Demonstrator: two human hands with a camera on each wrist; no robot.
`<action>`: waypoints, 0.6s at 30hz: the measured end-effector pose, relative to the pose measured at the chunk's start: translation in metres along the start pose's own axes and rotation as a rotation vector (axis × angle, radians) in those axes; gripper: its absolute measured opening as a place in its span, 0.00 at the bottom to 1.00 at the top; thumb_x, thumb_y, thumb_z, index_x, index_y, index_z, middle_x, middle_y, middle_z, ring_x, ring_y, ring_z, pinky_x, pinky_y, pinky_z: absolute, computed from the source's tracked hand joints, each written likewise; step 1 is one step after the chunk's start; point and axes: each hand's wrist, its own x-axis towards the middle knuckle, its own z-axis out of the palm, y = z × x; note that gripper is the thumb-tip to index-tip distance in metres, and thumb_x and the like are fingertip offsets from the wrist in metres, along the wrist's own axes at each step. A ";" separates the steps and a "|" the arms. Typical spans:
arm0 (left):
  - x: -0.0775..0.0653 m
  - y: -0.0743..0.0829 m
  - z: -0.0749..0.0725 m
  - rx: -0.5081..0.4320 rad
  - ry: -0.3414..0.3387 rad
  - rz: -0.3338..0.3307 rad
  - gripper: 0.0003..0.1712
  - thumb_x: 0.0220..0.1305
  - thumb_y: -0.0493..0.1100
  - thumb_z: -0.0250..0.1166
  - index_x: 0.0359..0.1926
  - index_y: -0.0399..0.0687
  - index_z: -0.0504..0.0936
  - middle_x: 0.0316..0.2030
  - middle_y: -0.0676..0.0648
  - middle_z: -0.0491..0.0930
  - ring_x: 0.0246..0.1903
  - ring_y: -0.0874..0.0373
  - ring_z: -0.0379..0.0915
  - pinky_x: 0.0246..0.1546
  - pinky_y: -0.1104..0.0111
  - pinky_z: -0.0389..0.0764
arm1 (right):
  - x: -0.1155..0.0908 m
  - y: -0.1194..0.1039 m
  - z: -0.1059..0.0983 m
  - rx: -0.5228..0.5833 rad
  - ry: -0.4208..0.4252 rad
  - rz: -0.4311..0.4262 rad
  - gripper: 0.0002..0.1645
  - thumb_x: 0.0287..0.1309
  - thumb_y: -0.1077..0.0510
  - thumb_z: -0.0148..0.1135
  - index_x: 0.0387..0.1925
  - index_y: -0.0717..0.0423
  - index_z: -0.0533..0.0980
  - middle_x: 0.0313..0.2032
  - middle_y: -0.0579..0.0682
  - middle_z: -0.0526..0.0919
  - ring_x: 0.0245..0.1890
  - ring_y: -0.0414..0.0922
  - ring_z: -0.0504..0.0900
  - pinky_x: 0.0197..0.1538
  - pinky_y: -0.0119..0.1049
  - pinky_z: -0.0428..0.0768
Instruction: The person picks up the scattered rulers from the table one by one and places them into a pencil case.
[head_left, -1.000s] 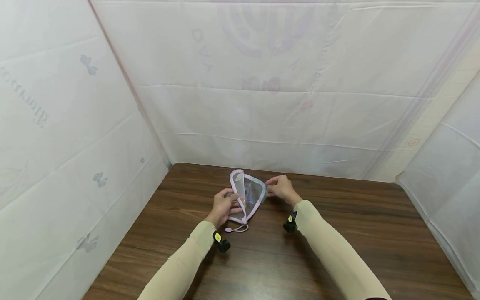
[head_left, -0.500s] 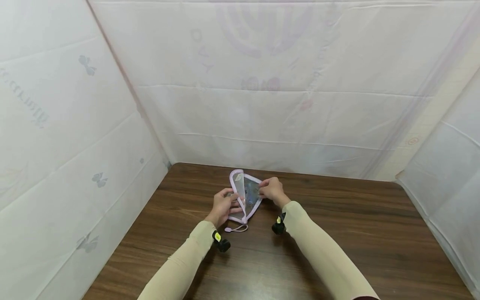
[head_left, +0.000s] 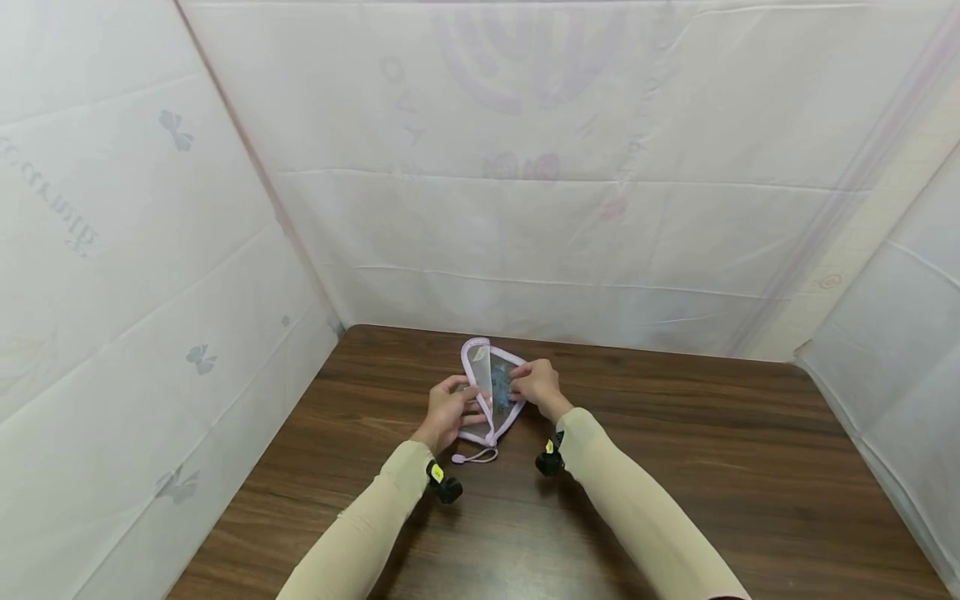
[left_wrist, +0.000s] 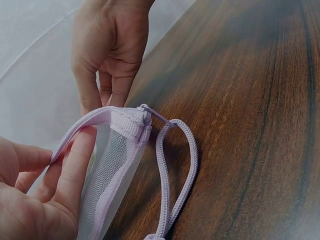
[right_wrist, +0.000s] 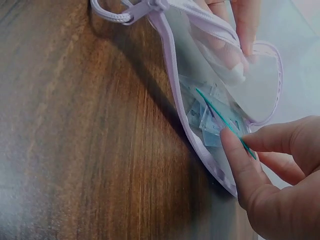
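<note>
A mesh zipper pouch (head_left: 482,375) with lilac edging lies toward the back of the table, its mouth spread apart. My left hand (head_left: 446,412) pinches one edge of the opening between thumb and fingers, its other fingers inside the mesh. Between the thumb and fingers of my right hand (head_left: 536,383) is a clear plastic bag (right_wrist: 212,135) with a thin teal strip (right_wrist: 220,114) along it. Most of that bag is inside the pouch, and printed labels show through it. A lilac cord loop (left_wrist: 191,150) hangs from the zipper pull at the near corner.
The dark wood table (head_left: 675,467) runs out to both sides. White printed sheets (head_left: 525,242) rise right behind its back edge and along the left and right. A black wrist camera (head_left: 448,490) sits on the left wrist, another (head_left: 549,463) on the right.
My right hand has moved left to the pouch's opening, and the clear bag has gone deeper into the pouch. The left hand has stayed in place on the edge.
</note>
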 end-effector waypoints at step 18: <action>0.001 0.002 -0.001 0.021 -0.003 -0.004 0.12 0.74 0.31 0.59 0.55 0.32 0.74 0.41 0.34 0.87 0.32 0.52 0.86 0.33 0.55 0.91 | -0.005 -0.004 0.002 -0.056 -0.033 -0.014 0.10 0.57 0.73 0.69 0.42 0.69 0.83 0.37 0.61 0.86 0.32 0.55 0.90 0.36 0.40 0.91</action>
